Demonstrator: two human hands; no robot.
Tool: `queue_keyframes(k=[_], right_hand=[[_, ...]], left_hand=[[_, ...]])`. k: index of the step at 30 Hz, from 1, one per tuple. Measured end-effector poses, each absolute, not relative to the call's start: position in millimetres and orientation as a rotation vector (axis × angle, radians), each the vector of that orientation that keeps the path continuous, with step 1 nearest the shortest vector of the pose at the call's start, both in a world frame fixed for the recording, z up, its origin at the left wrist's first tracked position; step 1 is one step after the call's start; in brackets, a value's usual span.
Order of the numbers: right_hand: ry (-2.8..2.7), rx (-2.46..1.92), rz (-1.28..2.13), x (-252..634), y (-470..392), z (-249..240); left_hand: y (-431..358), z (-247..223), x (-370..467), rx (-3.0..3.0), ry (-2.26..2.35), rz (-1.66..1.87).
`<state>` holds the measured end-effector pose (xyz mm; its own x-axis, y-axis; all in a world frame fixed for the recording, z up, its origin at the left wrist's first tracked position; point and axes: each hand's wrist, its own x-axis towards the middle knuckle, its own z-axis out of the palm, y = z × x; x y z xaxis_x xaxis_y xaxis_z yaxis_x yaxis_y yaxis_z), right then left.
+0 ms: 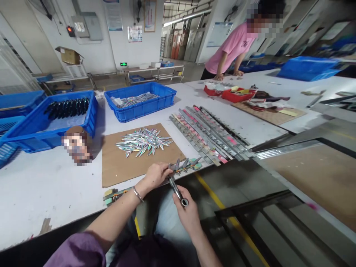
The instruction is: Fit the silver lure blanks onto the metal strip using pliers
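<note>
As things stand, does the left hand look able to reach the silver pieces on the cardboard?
Probably yes: the left hand is by the near edge of the cardboard, and nothing visible stands between it and the silver pieces. It looks occupied at the strip, though.

Shiny metal tube [175, 187], tilted; strip [190, 170] with grey pointed pieces [185, 163], along white table [63, 193] edge.

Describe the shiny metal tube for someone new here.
Find the white tabletop, then the brown cardboard sheet. Nearer the camera, the right grip holds the shiny metal tube, whose round, ring-like end sets it apart from the long grey strips.
</note>
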<state>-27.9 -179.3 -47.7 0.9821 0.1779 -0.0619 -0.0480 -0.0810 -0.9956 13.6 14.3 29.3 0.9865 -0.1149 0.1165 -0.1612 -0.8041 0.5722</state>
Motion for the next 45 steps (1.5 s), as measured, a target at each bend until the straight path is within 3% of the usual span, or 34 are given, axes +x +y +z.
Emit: queue_keyframes(k=[9,19,32,45], right_hand=[[-0.117,-1.552,0.318,-18.6,-162.2,-59.2],[-0.2,-1.869,0.059,-17.9,-184.6,-37.2],[-0.251,-1.317,0.454,-5.8,-165.5,-54.3],[-0.622,-2.214,-0.107,-8.5,-196.7,-25.0]], left_hand=[[13.5,20.1,11.3,2.487,-0.155,0.154],[15.4,21.1,11.6,2.457,-0.173,0.146],[17.7,27.5,8.4,2.441,-0.229,0.143],[24.8,26.9,10.9,2.456,-0.266,0.111]])
